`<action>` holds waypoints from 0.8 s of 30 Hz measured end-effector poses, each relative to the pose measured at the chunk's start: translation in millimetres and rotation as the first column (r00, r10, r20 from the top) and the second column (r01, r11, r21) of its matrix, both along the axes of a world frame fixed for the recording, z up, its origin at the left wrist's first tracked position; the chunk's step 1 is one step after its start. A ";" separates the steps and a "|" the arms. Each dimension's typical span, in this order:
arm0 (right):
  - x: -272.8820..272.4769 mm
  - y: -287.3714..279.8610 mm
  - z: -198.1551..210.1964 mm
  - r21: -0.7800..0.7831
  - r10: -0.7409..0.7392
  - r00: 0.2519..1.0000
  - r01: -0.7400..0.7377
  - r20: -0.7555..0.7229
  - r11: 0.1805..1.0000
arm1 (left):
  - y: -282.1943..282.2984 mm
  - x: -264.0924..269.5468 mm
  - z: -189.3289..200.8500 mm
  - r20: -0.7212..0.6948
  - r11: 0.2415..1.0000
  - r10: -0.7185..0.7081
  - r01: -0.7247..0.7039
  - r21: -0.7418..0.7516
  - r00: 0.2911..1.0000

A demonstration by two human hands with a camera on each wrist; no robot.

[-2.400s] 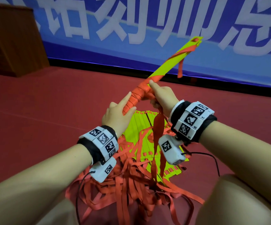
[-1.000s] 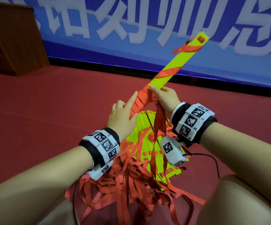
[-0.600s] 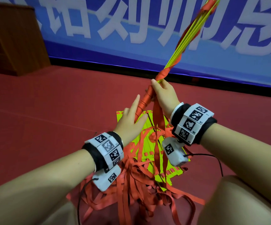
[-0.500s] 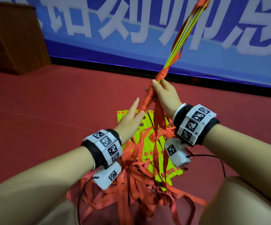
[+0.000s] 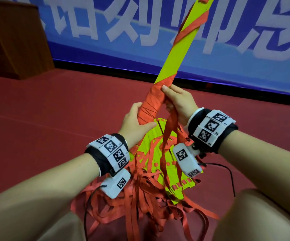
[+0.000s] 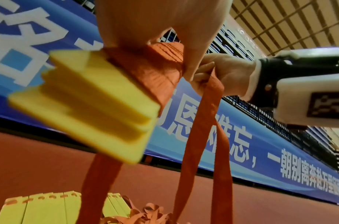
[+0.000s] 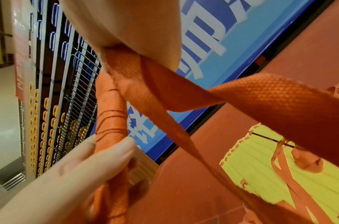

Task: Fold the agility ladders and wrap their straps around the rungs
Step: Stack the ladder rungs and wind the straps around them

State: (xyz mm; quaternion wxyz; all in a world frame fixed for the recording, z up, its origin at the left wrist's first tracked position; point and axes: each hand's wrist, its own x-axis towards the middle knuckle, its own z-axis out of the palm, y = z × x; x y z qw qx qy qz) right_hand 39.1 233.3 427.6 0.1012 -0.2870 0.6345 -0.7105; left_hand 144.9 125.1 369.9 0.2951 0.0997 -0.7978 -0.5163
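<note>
Stack of yellow-green rungs [image 5: 176, 54] held up over the red floor [image 5: 45, 105], long axis running from the hands up and away, tilted to the right, far end reaching the top edge of the head view against the blue banner [image 5: 123, 32]. Lower part of the stack bound tight in orange strap [image 5: 171, 133], one loose spiral turn higher up near the far end. Left hand [image 5: 134, 123] curled round the wrapped lower end, thumb on the near face, fingers behind (seen closing on the bundle in the right wrist view). Right hand [image 5: 179, 101] just above and to the right, fingertip laid on the top of the wrapped band, other fingers pinching the strap where it leaves the stack. From that pinch, two orange runs hanging straight down to a pile of more yellow-green rungs and tangled straps [image 5: 158, 180] lying on the floor below and between the forearms.
</note>
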 end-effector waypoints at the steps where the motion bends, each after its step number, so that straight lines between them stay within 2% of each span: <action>1: 0.2 -0.2 1.1 0.009 0.006 1.000 -0.006 0.003 1.000 | -0.6 -0.2 0.8 -0.002 1.000 0.011 -0.011 -0.027 1.000; 4: 0.3 -1.0 4.5 0.043 -0.013 0.999 0.015 -0.047 0.999 | -2.9 1.1 3.2 0.036 0.999 -0.034 0.034 -0.005 0.999; 6: -0.3 -2.1 5.0 0.065 -0.026 0.997 0.031 -0.068 0.997 | -3.2 2.7 4.9 0.080 0.989 -0.126 0.118 0.094 0.989; 8: 1.2 -1.6 3.4 0.095 -0.015 0.997 0.022 -0.079 0.995 | -3.4 3.6 9.3 0.056 0.954 -0.198 0.179 0.240 0.979; 10: 3.3 0.4 -0.5 0.118 0.021 0.996 -0.011 -0.084 0.993 | -5.1 3.8 16.3 0.007 0.903 -0.219 0.200 0.379 0.976; 13: 7.0 3.0 -5.8 0.151 0.081 0.990 -0.062 -0.119 0.987 | -11.4 5.5 21.6 -0.007 0.855 -0.232 0.208 0.476 0.973; 17: 15.1 2.0 -6.3 0.161 0.132 0.975 -0.103 -0.179 0.981 | -13.8 8.3 13.7 -0.026 0.877 -0.268 0.256 0.407 0.963; 22: 28.5 -9.0 -3.0 0.206 0.163 0.956 -0.113 -0.246 0.972 | -14.9 8.4 14.7 -0.188 0.916 -0.214 0.263 0.302 0.959; 24: 27.0 -14.1 0.4 0.183 0.120 0.976 -0.086 -0.183 0.979 | -17.3 7.1 17.0 -0.221 0.926 -0.170 0.232 0.297 0.960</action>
